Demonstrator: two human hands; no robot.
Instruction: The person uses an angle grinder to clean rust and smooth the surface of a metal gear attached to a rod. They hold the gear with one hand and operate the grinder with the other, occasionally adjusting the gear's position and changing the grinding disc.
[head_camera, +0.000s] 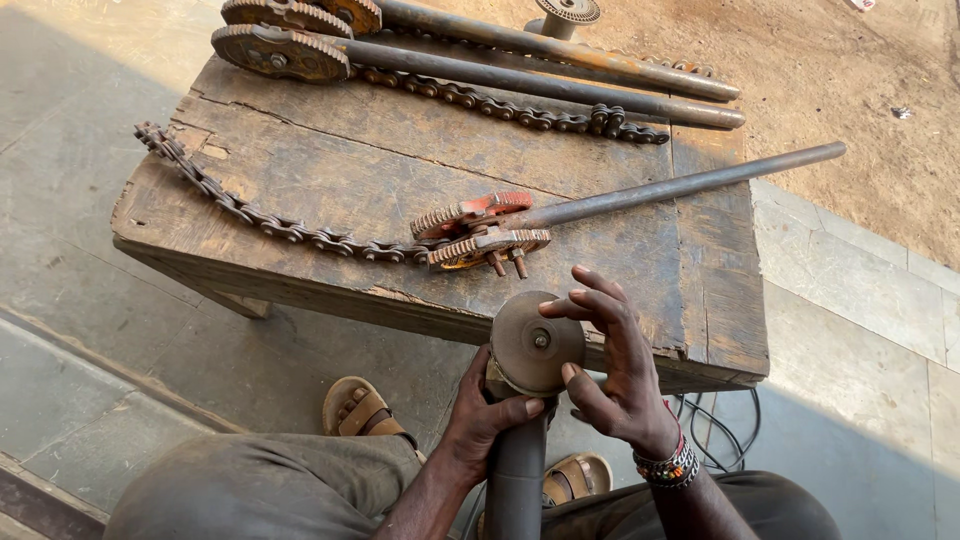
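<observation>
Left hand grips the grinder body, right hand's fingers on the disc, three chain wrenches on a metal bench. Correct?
One thing is off: the bench is wooden, not metal, as the head view shows by its cracked, worn planks. The rest stands: the left hand grips the grinder body, the right hand has its fingers on the disc, and three chain wrenches lie on the bench.

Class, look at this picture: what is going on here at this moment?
A seated person holds an angle grinder upright between the knees. The left hand grips its body; the right hand has its fingers on the disc. In front, a worn wooden bench carries a chain wrench, with two more wrenches along the far edge.
</observation>
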